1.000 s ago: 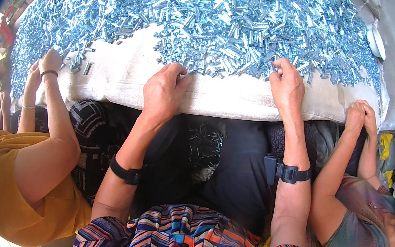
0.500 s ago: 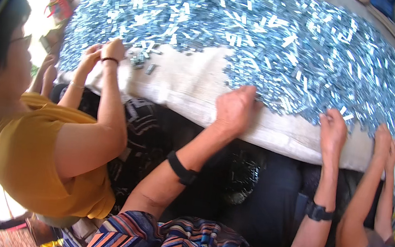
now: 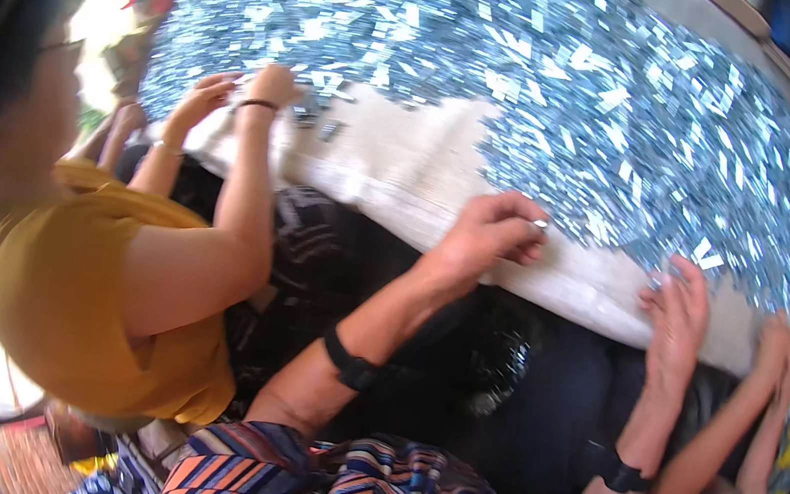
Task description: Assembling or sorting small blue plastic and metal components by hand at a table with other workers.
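A wide spread of small, shiny blue-grey rectangular pieces [image 3: 611,146] covers much of the pale cloth [image 3: 398,152] before me. Near the cloth's front edge, my left hand [image 3: 487,240] pinches one small shiny piece [image 3: 541,224] between thumb and forefinger. To its right, my right hand [image 3: 679,312] is palm up with curled fingers, and bluish glints at the fingertips look like the same kind of piece, though motion blurs them. Both hands are just in front of the near border of the spread.
On the left, a person in a mustard top [image 3: 95,296] works at the same cloth with both hands [image 3: 271,86]. Another person's hands [image 3: 780,347] are close on my right. A dark glinting patch, perhaps clear plastic [image 3: 505,364], lies below the cloth edge between my arms.
My left hand has turned and its fingers have loosened, so the pinched piece shows. My right hand has lowered and turned palm up. The whole view has shifted slightly.
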The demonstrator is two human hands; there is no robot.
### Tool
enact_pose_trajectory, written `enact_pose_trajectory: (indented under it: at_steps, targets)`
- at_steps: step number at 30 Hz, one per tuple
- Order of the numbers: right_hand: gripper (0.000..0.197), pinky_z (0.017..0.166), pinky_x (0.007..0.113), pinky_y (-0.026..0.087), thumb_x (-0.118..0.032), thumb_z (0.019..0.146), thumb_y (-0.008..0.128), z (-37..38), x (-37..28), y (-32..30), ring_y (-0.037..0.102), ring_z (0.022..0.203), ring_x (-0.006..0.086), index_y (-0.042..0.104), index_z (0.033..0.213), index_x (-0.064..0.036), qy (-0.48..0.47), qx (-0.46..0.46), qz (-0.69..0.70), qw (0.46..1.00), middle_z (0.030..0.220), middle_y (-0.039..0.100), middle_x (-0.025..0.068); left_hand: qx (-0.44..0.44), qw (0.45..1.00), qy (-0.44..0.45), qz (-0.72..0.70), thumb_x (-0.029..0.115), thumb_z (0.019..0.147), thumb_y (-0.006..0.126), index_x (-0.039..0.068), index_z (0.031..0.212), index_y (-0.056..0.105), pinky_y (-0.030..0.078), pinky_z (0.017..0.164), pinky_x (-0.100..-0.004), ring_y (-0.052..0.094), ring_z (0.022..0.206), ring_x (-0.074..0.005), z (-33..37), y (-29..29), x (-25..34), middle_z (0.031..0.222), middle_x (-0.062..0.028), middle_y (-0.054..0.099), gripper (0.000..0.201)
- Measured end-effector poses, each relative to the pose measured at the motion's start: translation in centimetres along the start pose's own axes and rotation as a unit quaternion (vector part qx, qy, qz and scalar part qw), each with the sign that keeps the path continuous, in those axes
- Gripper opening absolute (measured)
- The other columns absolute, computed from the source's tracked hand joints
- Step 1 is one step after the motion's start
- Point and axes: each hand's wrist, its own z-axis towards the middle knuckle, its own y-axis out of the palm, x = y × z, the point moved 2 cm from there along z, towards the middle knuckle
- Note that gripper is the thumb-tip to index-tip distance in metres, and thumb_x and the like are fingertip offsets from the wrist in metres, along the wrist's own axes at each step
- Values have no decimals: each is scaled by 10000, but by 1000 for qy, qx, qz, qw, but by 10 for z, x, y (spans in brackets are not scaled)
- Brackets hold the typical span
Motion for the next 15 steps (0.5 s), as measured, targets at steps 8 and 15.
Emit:
enact_pose_trajectory:
  at_steps: [8, 15]
  targets:
    - [77, 607, 240, 463, -108, 892, 596, -32, 8, 41, 536, 609, 95, 548, 889, -47, 35, -36, 262, 964, 729, 561, 26, -62, 998, -13, -14, 70, 874, 572, 12, 982, 579, 495, 659, -234, 607, 697, -116, -21, 38, -5, 830, -75, 634, 123]
    - [88, 596, 229, 483, -118, 901, 591, -52, 1, 53, 548, 616, 92, 540, 900, -46, 65, -66, 292, 952, 731, 560, 21, -129, 991, -4, -37, 74, 887, 585, 7, 970, 575, 499, 645, -231, 622, 683, -124, -30, 54, -14, 805, -76, 644, 107]
